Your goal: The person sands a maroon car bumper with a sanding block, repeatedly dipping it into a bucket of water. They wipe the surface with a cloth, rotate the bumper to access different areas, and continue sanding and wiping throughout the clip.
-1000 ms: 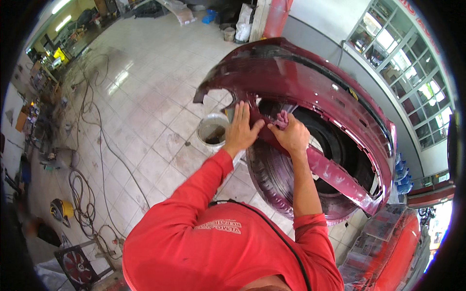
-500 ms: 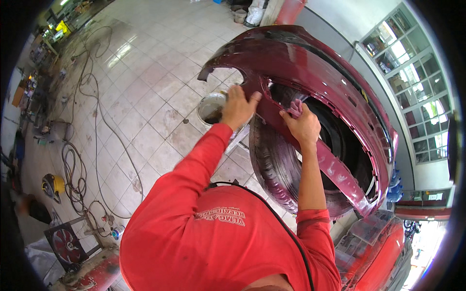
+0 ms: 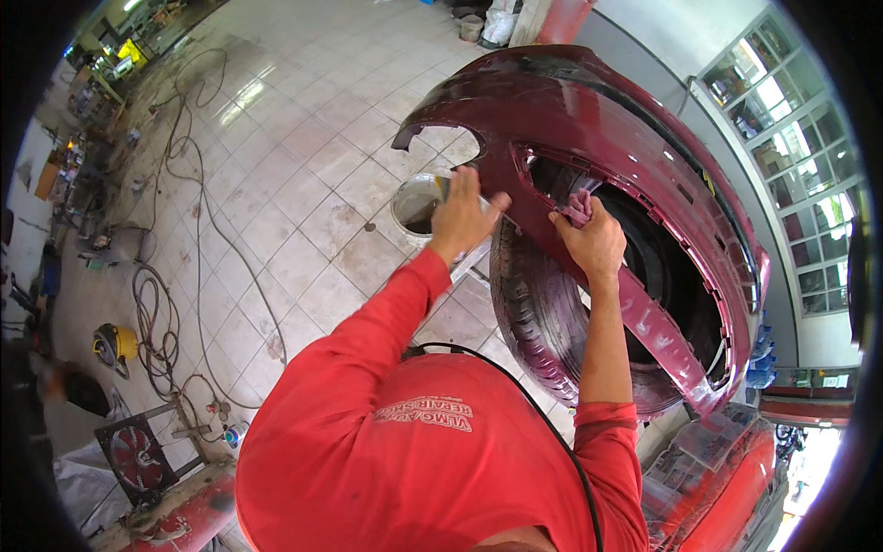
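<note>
A dark red car bumper (image 3: 589,110) lies in front of me across a worn tyre (image 3: 529,294), with pale scuffed patches on its lower strip. My left hand (image 3: 463,221) is stretched out flat at the bumper's left part, thumb apart from the fingers. Its thumb overlaps the bumper's edge; whether it touches is unclear. My right hand (image 3: 593,241) closes on a crumpled pink cloth (image 3: 579,208) at the bumper's inner edge, beside the large opening. A white bucket (image 3: 405,216) with dark contents stands on the floor behind my left hand, partly hidden by it.
Cables and a coiled hose (image 3: 152,317) run over the tiled floor (image 3: 303,230) at left. Near them are a yellow-and-black device (image 3: 115,348) and a fan (image 3: 136,457). A red part under clear plastic (image 3: 713,460) sits at lower right. A windowed wall (image 3: 791,156) stands at right.
The whole view has shifted slightly, so the scene sits further right. My left hand is a little more upright, still by the bumper's left part. My right hand keeps the cloth.
</note>
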